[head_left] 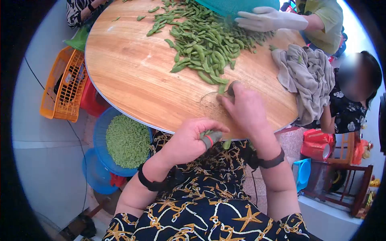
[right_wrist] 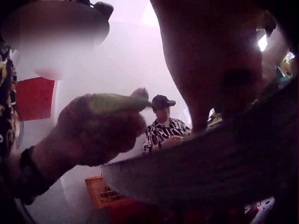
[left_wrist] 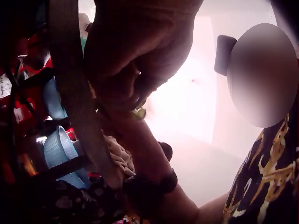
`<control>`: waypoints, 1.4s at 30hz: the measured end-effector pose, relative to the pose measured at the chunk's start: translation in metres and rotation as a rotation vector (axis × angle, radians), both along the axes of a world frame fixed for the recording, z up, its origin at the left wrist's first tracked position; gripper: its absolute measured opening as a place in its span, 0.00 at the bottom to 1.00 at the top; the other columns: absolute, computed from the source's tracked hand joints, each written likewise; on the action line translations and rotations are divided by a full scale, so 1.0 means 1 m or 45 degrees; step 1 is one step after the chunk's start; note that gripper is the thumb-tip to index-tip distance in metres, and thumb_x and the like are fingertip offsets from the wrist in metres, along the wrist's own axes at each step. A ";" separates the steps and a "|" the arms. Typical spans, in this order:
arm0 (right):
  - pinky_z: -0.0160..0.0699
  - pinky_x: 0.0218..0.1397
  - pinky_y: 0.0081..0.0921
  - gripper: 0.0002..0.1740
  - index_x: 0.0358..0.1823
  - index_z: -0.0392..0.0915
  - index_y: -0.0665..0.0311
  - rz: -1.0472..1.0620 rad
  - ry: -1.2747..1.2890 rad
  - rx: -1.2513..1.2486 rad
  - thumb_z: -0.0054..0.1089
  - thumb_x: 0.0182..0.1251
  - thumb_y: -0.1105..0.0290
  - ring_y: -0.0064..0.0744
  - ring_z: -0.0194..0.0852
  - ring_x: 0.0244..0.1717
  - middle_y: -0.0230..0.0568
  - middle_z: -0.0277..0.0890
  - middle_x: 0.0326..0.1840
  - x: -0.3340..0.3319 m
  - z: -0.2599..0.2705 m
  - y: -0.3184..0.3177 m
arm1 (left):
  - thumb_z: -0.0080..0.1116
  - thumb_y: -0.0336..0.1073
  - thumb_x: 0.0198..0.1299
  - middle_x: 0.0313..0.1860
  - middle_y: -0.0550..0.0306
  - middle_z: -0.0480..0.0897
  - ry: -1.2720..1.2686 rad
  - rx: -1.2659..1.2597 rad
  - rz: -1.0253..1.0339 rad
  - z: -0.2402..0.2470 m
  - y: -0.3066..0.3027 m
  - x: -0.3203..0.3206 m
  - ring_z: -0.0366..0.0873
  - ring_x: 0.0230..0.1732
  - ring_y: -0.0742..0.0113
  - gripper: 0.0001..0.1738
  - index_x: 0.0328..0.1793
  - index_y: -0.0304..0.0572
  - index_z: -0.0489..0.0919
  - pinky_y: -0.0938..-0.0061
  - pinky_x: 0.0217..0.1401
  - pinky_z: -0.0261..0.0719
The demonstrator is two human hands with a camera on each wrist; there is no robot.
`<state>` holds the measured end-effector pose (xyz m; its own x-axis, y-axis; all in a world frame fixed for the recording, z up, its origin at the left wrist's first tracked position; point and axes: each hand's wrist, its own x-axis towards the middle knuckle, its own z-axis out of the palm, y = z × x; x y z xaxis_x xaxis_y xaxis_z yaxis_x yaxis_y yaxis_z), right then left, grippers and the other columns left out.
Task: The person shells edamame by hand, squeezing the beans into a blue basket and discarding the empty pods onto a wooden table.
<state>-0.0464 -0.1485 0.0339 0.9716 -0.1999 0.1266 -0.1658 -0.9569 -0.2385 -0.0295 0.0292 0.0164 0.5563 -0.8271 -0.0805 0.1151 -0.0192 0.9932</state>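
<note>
My left hand (head_left: 187, 140), just off the table's front edge, holds a green edamame pod (right_wrist: 112, 103) along its curled fingers. A grey cover with a red band (head_left: 211, 139) sits on its thumb. My right hand (head_left: 248, 108) is over the tabletop, with thumb and index finger pinching another edamame pod (head_left: 221, 89) at the near end of the pile. A dark cover (head_left: 231, 87) shows on one of its fingertips. The heap of edamame pods (head_left: 205, 44) spreads beyond both hands. In the wrist views both hands are dark.
A round wooden table (head_left: 132, 76) fills the front. Below its left edge stand a blue basin of shelled beans (head_left: 128, 140) and an orange crate (head_left: 70, 86). A grey towel (head_left: 305, 76) lies at right. Opposite, another person's gloved hand (head_left: 265, 19) is beside a green basket (head_left: 229, 6).
</note>
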 end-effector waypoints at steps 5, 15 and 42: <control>0.72 0.29 0.43 0.13 0.31 0.72 0.67 -0.051 -0.207 0.122 0.58 0.56 0.63 0.52 0.75 0.25 0.53 0.74 0.22 -0.006 -0.016 -0.006 | 0.53 0.29 0.58 0.34 0.67 0.76 0.138 0.031 0.176 -0.001 -0.002 0.005 0.69 0.29 0.83 0.11 0.48 0.39 0.78 0.88 0.30 0.66; 0.62 0.24 0.15 0.11 0.32 0.70 0.65 0.123 0.063 1.699 0.46 0.69 0.66 0.15 0.61 0.22 0.25 0.67 0.22 -0.043 0.007 0.014 | 0.59 0.33 0.57 0.33 0.65 0.78 0.744 -0.487 0.448 -0.008 -0.024 0.016 0.72 0.33 0.81 0.10 0.44 0.40 0.77 0.89 0.30 0.67; 0.62 0.20 0.19 0.08 0.28 0.71 0.66 0.099 -0.038 1.477 0.50 0.65 0.70 0.17 0.64 0.18 0.28 0.68 0.18 -0.039 -0.019 0.022 | 0.63 0.29 0.52 0.30 0.69 0.73 0.188 -0.270 0.557 -0.016 -0.019 0.011 0.70 0.31 0.82 0.16 0.46 0.38 0.73 0.87 0.35 0.70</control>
<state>-0.0858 -0.1269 0.0154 0.9861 -0.1506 -0.0699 -0.0954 -0.1691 -0.9810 -0.0183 0.0104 0.0006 0.8496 -0.5258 -0.0399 0.2070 0.2628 0.9424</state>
